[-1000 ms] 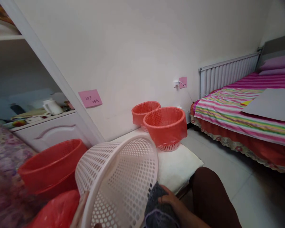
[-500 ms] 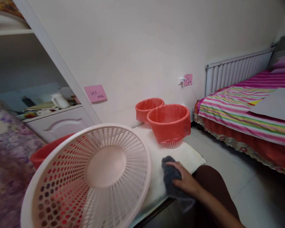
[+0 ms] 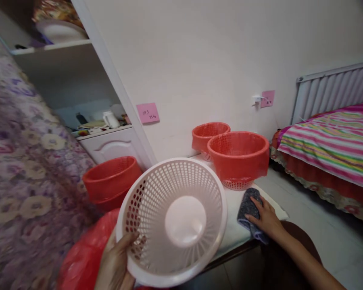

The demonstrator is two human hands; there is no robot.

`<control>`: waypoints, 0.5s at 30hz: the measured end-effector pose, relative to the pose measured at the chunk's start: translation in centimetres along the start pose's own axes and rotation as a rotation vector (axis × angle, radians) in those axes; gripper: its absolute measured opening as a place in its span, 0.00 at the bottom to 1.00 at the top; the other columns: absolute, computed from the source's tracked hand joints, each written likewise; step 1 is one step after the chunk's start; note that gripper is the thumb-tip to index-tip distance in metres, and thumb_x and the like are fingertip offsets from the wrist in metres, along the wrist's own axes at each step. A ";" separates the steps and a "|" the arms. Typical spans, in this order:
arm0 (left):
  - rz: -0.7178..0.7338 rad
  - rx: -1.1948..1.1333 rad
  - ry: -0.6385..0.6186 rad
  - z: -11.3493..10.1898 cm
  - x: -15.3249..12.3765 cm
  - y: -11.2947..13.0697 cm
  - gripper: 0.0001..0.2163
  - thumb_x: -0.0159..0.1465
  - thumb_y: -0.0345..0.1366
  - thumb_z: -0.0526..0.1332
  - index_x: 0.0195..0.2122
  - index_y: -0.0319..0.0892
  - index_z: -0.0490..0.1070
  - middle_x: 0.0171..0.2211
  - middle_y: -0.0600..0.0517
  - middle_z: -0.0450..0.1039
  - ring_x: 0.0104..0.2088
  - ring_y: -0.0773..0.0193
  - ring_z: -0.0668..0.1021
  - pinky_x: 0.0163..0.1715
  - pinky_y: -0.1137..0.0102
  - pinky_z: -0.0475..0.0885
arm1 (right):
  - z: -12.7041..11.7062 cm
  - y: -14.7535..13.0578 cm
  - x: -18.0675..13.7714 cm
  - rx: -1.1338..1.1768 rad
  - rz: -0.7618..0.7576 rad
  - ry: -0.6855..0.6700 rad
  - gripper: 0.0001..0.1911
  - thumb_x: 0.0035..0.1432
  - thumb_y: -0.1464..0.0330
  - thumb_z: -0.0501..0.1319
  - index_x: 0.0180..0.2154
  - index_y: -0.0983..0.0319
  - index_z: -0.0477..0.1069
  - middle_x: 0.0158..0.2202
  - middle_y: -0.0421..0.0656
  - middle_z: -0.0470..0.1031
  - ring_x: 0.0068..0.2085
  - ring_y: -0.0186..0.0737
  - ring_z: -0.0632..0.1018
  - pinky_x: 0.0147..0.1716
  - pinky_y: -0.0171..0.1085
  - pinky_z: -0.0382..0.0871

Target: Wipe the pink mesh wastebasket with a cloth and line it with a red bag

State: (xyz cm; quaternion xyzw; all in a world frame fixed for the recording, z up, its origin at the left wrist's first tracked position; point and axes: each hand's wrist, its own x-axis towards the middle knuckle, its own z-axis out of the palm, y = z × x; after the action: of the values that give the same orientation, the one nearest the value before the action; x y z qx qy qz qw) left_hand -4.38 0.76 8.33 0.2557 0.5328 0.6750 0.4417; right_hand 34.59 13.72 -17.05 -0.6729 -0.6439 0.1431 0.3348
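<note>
The left hand grips the pale perforated basket by its lower rim, thumb curled over the edge and inside the mesh, and the basket now tips its open mouth toward the camera so that the smooth round base shows at the middle. Half a second ago it filled more of the view and sat lower and further left; a second ago it was turned on its side with the grey cloth pressed against its outer wall. That cloth has since come away from the basket: the right hand lies flat on it, fingers spread and pressing it down on the white desk, just in front of the nearer red-lined basket. So the wiping contact with the pale basket appears to be over for now, and the basket is held clear of the desk in one hand alone. A second red-lined basket stands behind the nearer one, touching it, against the wall. To the left, a red basin sits low beside the flowered fabric, with a red plastic bag bunched beneath the held basket.
</note>
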 end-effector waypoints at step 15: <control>-0.229 -0.110 -0.061 1.7 3.2 0.5 0.17 0.50 0.15 0.55 0.40 0.33 0.72 0.21 0.51 0.77 0.20 0.61 0.80 0.23 0.66 0.81 | -0.3 5.1 1.5 -0.135 -0.064 0.016 0.33 0.57 0.56 0.54 0.60 0.65 0.64 0.61 0.60 0.60 0.61 0.64 0.66 0.58 0.58 0.62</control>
State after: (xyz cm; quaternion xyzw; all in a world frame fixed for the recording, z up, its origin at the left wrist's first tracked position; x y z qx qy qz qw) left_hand -4.64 4.37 8.89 0.1891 0.5071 0.6402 0.5452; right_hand 38.89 15.37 -19.67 -0.6742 -0.6705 0.0834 0.2983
